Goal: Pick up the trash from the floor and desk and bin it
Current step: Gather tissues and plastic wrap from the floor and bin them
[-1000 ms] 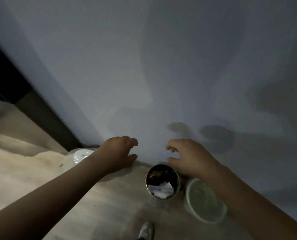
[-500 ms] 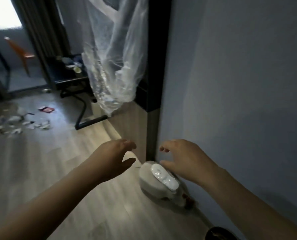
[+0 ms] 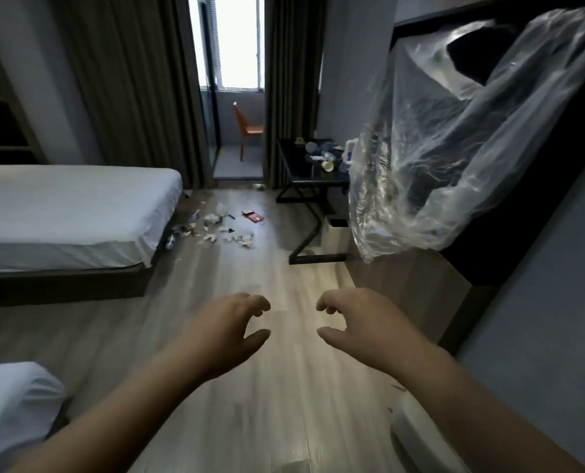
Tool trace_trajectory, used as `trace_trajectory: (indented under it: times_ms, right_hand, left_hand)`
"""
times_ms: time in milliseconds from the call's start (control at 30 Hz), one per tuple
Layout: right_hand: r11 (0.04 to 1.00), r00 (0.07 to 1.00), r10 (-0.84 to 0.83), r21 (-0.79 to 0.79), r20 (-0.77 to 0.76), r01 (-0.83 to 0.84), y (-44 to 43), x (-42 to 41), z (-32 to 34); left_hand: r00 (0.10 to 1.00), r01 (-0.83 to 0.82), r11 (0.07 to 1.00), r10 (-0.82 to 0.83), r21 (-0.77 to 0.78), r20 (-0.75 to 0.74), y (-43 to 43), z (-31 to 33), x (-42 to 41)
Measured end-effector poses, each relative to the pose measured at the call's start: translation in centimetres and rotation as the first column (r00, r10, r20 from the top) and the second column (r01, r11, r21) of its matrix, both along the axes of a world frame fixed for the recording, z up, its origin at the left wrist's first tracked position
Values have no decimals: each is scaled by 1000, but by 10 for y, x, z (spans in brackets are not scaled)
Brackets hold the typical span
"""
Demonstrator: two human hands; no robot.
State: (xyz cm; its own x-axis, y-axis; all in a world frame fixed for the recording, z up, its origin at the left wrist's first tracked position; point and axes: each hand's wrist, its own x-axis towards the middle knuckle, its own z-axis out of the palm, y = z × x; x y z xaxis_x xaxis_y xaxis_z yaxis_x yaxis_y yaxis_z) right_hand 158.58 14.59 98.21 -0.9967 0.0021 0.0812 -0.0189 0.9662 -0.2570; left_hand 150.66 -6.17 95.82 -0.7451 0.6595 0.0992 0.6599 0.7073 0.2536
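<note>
Scattered trash (image 3: 226,230), mostly white scraps plus a red packet (image 3: 253,216), lies on the wooden floor far ahead, beside the bed's corner. More litter, cups and bottles (image 3: 325,158), covers the black desk (image 3: 298,172) at the back right. My left hand (image 3: 231,327) and my right hand (image 3: 356,324) hover side by side over bare floor in the foreground, fingers curled apart, both holding nothing. The bin is out of view.
A white bed (image 3: 66,213) fills the left; another bed corner (image 3: 8,404) sits at the lower left. Clear plastic sheeting (image 3: 437,158) hangs from a dark cabinet on the right. A small white box (image 3: 335,233) stands under the desk. A white object (image 3: 417,435) lies at the lower right.
My view has swung left from the wall and the bin on the floor to the room with the beds and desk. Both hands stay empty in the same pose.
</note>
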Motion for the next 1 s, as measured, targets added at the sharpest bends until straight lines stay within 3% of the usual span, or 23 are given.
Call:
trace_trajectory:
  times_ms: [400,1000]
  right_hand:
    - [989,989,147,-35,11,-146,-13,-188,-12]
    - [985,978,172,-36,121,-169,28,-502,-47]
  left_hand:
    - [984,-181,983,181,-13,-6,-25,-12,-151]
    - [960,-262,963,267,-63,87,6,-45,-449]
